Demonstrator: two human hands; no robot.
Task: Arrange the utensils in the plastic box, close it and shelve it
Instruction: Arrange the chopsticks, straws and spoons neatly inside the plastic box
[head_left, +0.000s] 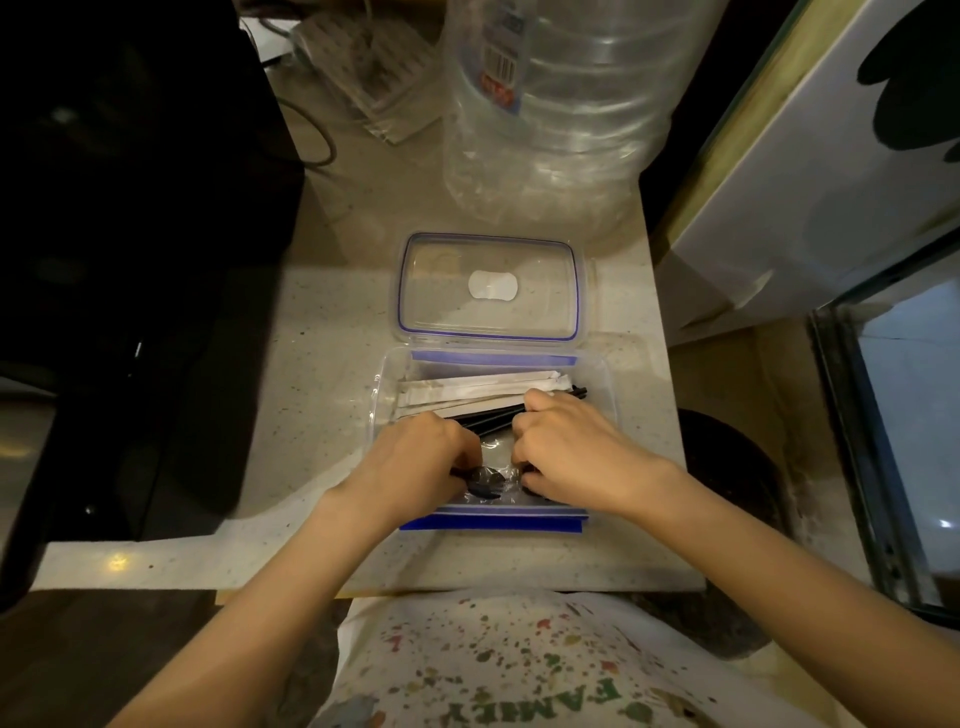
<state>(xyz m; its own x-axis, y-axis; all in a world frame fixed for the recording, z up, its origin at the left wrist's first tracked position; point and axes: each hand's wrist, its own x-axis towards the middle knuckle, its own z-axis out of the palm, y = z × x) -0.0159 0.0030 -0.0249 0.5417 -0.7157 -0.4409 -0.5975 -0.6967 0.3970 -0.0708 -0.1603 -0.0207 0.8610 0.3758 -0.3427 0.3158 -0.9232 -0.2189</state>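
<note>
Box (605, 384): clear plastic with blue clips at its near and far edges. We find it open on the pale speckled counter (322, 332), close to the counter's front edge.

Lid (488, 286): clear with a blue seal and a white oval patch in the middle. It lies flat on the counter just behind the box, touching its far edge.

Utensils (483, 486): black pieces in clear wrapping lie at the near end of the box; black sticks (493, 418) and white paper sleeves (467, 392) lie across the far half.

Left hand (421, 460): we have it inside the box, fingers curled down on the wrapped black utensils at their left end.

Right hand (566, 449): also inside the box, fingers curled on the same wrapped bundle at its right end, knuckles over the black sticks.

Bottle (566, 119): large, clear, ribbed, standing behind the lid.

Appliance (130, 260): black, on the left of the counter.
</note>
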